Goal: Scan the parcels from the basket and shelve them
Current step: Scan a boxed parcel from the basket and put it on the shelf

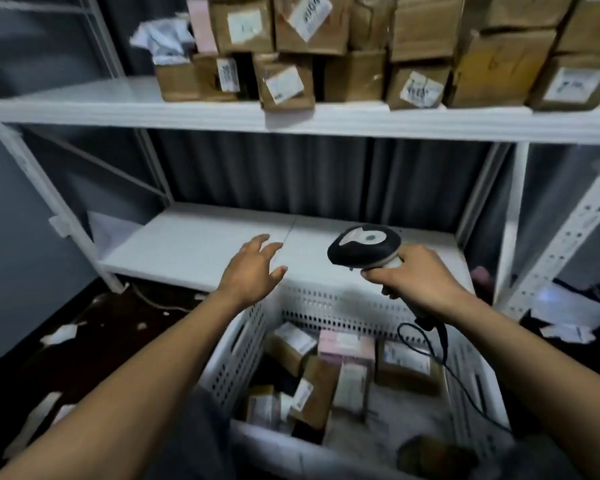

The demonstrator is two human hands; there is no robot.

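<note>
Brown cardboard parcels (323, 377) in white perforated basket (343, 303): likely light, stiff; grip opposite sides. Left hand (253, 271) spread, empty; right hand (413, 275) grips black corded scanner (364, 251).

Brown cardboard parcels (321, 386), perforated white plastic basket (329, 306), matt white shelf (201, 247)

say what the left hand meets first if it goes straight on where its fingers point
Likely the white lower shelf; the left hand points forward over its bare board. Held higher, it would reach the dark ribbed wall behind. Depth is unclear.
</note>
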